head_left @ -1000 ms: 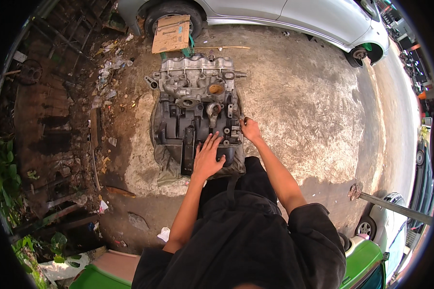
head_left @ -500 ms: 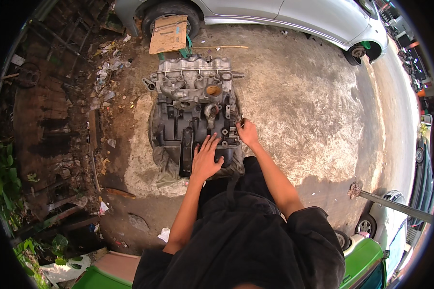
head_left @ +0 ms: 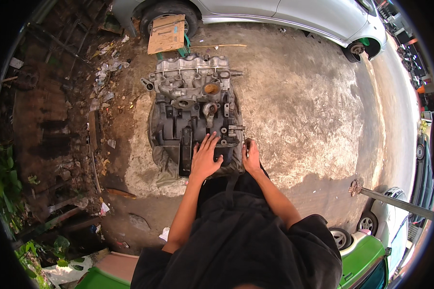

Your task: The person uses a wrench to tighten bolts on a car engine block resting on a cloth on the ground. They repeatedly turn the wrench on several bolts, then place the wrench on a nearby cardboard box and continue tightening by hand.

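- Left grip (head_left: 205,159) lies flat, fingers spread, on the engine block (head_left: 193,113) at frame centre.
- Right grip (head_left: 251,156) rests open against the block's lower right edge.
- Block sits on concrete ground (head_left: 299,106).

Light: was bright daylight on the concrete (head_left: 304,111).
Shadows: lay dark at left.
Edges: were bent, black-rimmed.
Focus: was sharp.

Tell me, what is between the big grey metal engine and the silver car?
In the head view, a flat brown cardboard sheet lies between the grey metal engine block and the silver car, plus bare concrete.
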`<move>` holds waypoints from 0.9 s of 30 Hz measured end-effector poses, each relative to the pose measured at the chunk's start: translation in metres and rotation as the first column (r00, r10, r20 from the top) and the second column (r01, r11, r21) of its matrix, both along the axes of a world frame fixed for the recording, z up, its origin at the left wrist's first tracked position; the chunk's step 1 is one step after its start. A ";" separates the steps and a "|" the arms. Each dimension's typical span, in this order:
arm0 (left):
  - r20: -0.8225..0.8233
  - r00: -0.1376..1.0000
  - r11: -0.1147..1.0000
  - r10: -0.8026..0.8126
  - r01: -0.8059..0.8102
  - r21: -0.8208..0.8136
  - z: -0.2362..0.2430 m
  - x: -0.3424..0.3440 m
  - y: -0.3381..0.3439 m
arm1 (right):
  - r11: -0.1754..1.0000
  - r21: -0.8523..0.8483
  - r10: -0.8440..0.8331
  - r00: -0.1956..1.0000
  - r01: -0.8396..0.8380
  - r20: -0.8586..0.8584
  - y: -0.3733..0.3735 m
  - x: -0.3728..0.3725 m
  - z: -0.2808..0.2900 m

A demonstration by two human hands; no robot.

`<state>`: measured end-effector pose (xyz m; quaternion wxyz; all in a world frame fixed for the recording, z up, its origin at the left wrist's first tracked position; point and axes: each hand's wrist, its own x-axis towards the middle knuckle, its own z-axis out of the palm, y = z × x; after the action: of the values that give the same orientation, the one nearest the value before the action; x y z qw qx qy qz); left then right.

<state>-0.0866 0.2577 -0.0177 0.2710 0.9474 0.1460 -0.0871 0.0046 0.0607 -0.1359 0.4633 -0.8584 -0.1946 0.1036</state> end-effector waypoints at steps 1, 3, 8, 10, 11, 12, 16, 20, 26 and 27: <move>-0.004 1.000 1.000 0.000 0.000 -0.002 0.000 0.000 0.000 | 0.998 0.014 -0.062 0.998 0.062 0.000 0.000 0.006 -0.002; -0.011 1.000 1.000 -0.002 0.002 -0.002 0.000 0.001 0.001 | 0.991 0.036 -0.133 0.988 0.130 0.082 -0.001 0.013 -0.004; -0.015 1.000 1.000 -0.006 0.006 0.005 -0.001 0.001 0.001 | 0.971 0.121 -0.196 0.976 0.207 -0.090 -0.002 0.021 0.003; -0.006 1.000 1.000 -0.004 0.004 -0.004 -0.002 0.001 0.001 | 0.966 0.143 -0.199 0.971 0.218 -0.131 0.000 0.024 0.009; -0.010 1.000 1.000 -0.002 0.002 -0.001 -0.002 0.001 0.001 | 0.966 0.137 -0.201 0.972 0.217 -0.120 0.001 0.025 0.012; -0.001 1.000 1.000 -0.003 0.003 -0.005 -0.002 0.001 0.001 | 0.967 0.132 -0.202 0.973 0.216 -0.109 0.002 0.027 0.014; 0.010 1.000 1.000 0.001 -0.001 -0.007 -0.002 0.000 0.001 | 0.956 0.162 -0.225 0.964 0.247 -0.141 0.005 0.036 0.014; 0.016 1.000 1.000 0.008 -0.008 -0.009 -0.003 0.000 0.002 | 0.953 0.136 -0.256 0.960 0.271 -0.116 0.004 0.049 0.003; 0.015 1.000 1.000 0.010 -0.010 -0.009 -0.004 0.000 0.002 | 0.966 -0.009 -0.252 0.940 0.257 -0.232 0.009 0.066 -0.003; 0.020 1.000 1.000 0.010 -0.010 -0.019 -0.004 0.000 0.002 | 0.971 -0.012 -0.235 0.936 0.240 -0.263 0.013 0.069 -0.003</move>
<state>-0.0864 0.2595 -0.0216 0.2816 0.9449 0.1474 -0.0777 0.0732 0.0734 -0.1390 0.5029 -0.8494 -0.0274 0.1577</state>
